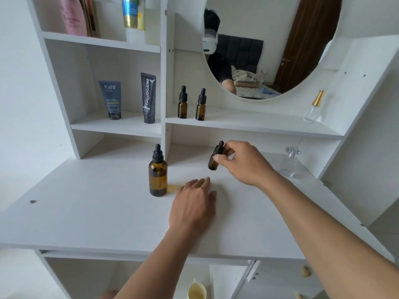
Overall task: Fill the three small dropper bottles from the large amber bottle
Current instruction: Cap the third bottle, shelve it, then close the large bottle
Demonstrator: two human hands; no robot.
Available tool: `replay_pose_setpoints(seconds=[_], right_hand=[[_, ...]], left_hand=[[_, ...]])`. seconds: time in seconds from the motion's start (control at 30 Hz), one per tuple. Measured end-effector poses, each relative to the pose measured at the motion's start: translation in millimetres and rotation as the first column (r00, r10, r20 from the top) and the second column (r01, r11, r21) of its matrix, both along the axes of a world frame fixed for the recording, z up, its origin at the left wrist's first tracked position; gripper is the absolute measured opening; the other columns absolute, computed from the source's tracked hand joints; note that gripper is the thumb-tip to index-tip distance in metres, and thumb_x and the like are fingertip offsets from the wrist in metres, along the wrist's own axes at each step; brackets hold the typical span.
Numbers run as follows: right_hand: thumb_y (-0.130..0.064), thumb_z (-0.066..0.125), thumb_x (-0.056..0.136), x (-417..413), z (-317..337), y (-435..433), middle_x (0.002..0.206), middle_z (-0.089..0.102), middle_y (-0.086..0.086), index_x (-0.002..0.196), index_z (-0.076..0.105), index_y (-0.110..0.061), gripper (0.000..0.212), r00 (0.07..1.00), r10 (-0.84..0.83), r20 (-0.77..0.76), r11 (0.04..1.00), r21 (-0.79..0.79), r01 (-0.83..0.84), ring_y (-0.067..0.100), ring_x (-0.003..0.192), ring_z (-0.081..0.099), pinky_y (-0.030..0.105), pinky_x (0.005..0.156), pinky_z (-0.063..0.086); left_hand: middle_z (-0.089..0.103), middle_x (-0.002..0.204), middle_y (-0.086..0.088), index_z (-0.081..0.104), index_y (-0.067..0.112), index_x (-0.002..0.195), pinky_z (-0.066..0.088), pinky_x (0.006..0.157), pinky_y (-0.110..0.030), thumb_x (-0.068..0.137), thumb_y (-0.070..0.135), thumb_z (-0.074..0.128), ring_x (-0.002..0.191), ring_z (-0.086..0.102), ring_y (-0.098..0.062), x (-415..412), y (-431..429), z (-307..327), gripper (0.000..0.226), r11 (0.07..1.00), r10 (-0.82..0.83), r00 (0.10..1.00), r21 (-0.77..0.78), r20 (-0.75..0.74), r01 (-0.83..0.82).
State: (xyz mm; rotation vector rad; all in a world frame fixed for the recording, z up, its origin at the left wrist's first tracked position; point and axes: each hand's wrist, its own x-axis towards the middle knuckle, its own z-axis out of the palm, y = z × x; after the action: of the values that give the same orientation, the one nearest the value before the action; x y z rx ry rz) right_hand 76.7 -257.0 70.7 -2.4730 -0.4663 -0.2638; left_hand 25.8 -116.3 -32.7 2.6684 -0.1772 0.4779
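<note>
The large amber bottle (158,175) with a black dropper cap stands upright on the white desk top (86,208). My left hand (194,201) hovers flat just to its right, fingers apart, holding nothing. My right hand (239,162) holds a small amber dropper bottle (214,157) tilted in the air above the desk, thumb and fingers around its neck and cap. Two more small dropper bottles (182,103) (201,105) stand capped side by side on the shelf under the mirror.
Two dark tubes (112,100) (149,98) stand on the left shelf. A clear glass perfume bottle (290,162) sits at the desk's right rear, another with a gold cap (314,107) on the shelf above. A round mirror (269,46) hangs behind.
</note>
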Motion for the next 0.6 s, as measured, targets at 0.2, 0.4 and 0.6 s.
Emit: replay_pose_setpoints(seconds=[0.2,0.4,0.6], right_hand=[[-0.035,0.07,0.092,13.3,58.5,3.8,0.081,0.072,-0.006,0.093,0.073,-0.015,0.02,0.992,-0.078,0.103,0.987,0.151,0.062,0.009,0.08,0.066,0.026,0.068,0.049],[-0.033,0.069,0.094,44.7,83.2,18.8,0.069,0.068,0.005,0.088,0.074,-0.006,0.027,0.978,-0.155,0.14,0.981,0.141,0.136,0.016,0.062,0.057,0.028,0.057,0.041],[-0.028,0.068,0.096,65.1,80.4,28.2,0.065,0.057,0.001,0.079,0.069,-0.003,0.03,0.972,-0.202,0.123,0.978,0.08,0.193,0.016,0.061,0.052,0.026,0.052,0.035]], left_hand=[[0.009,0.167,-0.008,0.015,0.022,0.159,0.001,0.124,-0.041,0.105,0.039,0.014,0.154,0.003,-0.023,3.3,0.0,-1.6,0.057,0.985,-0.032,0.964,0.155,-0.263,0.075],[0.007,0.167,-0.007,0.014,0.024,0.16,0.0,0.124,-0.039,0.104,0.04,0.014,0.154,0.002,-0.022,2.9,0.9,-1.8,0.058,0.985,-0.025,0.968,0.158,-0.251,0.066],[0.008,0.167,-0.007,0.015,0.025,0.159,0.0,0.124,-0.038,0.104,0.041,0.016,0.154,0.003,-0.021,3.0,1.3,-1.6,0.057,0.987,-0.031,0.97,0.146,-0.241,0.067]])
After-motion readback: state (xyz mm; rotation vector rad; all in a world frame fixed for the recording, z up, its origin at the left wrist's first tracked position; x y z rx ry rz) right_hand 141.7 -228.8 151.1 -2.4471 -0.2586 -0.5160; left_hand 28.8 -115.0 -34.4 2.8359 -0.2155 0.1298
